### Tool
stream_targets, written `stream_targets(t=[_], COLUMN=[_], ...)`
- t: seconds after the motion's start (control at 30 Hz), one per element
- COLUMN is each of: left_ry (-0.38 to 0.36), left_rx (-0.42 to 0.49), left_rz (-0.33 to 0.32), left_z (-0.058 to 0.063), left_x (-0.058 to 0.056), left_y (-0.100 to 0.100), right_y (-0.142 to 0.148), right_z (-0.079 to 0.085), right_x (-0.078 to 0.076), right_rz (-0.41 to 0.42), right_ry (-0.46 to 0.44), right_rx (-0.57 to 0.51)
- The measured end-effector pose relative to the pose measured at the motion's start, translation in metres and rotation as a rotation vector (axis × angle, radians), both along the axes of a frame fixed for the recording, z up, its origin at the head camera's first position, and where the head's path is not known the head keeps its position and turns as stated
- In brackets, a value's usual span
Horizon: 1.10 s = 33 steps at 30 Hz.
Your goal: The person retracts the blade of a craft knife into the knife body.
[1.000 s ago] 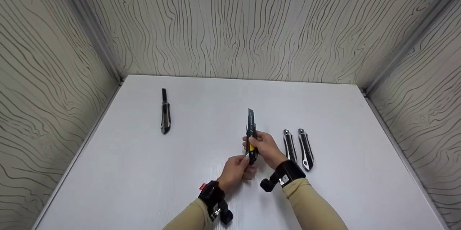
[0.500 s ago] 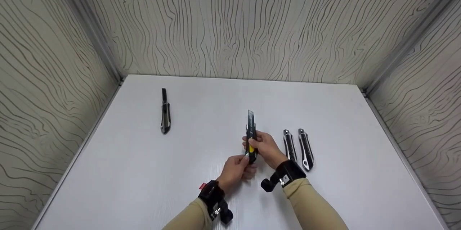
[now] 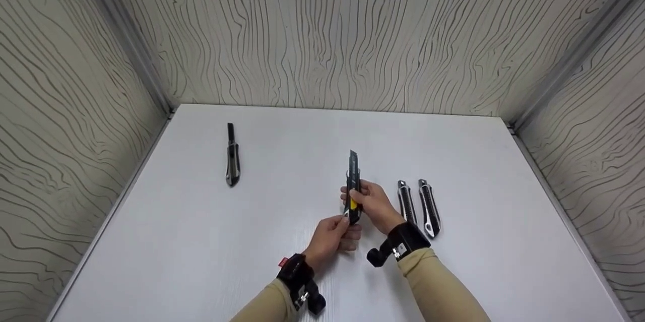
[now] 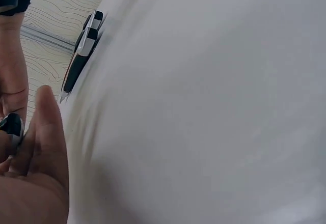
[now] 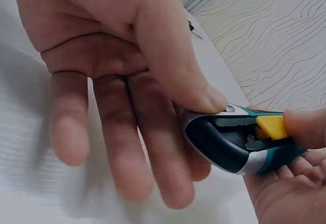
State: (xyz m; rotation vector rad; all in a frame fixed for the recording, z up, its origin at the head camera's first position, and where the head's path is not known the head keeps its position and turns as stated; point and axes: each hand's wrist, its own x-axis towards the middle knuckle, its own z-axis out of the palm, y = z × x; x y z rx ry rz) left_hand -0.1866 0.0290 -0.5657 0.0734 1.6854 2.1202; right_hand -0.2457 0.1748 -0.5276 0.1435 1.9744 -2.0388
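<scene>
A box cutter (image 3: 355, 178) with a dark body and a grey blade stands out of my two hands, tip pointing away from me. My right hand (image 3: 375, 206) grips its body, with the thumb on the yellow slider (image 5: 272, 127). At the rear end my left hand (image 3: 326, 239) pinches the handle between thumb and index finger; its other fingers stretch free below, as the right wrist view shows. The blade extends past the front of the handle in the head view. In the left wrist view only the dark rear end of the box cutter (image 4: 14, 127) shows.
Two box cutters, one nearer (image 3: 405, 202) and one farther right (image 3: 429, 208), lie side by side beyond my right wrist. Another box cutter (image 3: 233, 161) with a dark front lies at the left of the white table (image 3: 176, 241). Patterned walls (image 3: 322, 35) enclose the table's back and sides.
The blade tip dips slightly toward me half a second ago, then sits a little farther out now. My hands shift very slightly; both keep hold of the box cutter.
</scene>
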Motion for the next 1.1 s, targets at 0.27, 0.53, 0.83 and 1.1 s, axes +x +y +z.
stream_targets(t=[0.27,0.53,0.83,1.1], left_ry=[0.032,0.026,0.012,0.023], left_rx=[0.014,0.000,-0.006,-0.028], left_rz=[0.030,0.046,0.050,0.045], left_z=[-0.0009,0.0024,0.0026,0.0024], left_x=[-0.0007,-0.0032,-0.0018,-0.0021], left_y=[0.0007,0.0009,0.0003,0.0007], right_y=[-0.0010,-0.0013,-0.0043,-0.0028], right_z=[0.0013,-0.0045,-0.0026,-0.0040], right_x=[0.0032,0.0049,0.0072,0.0061], right_rz=[-0.006,-0.010,-0.007,-0.015], right_ry=[-0.028,-0.019,-0.012,0.009], right_rx=[0.006,-0.001,-0.004,0.015])
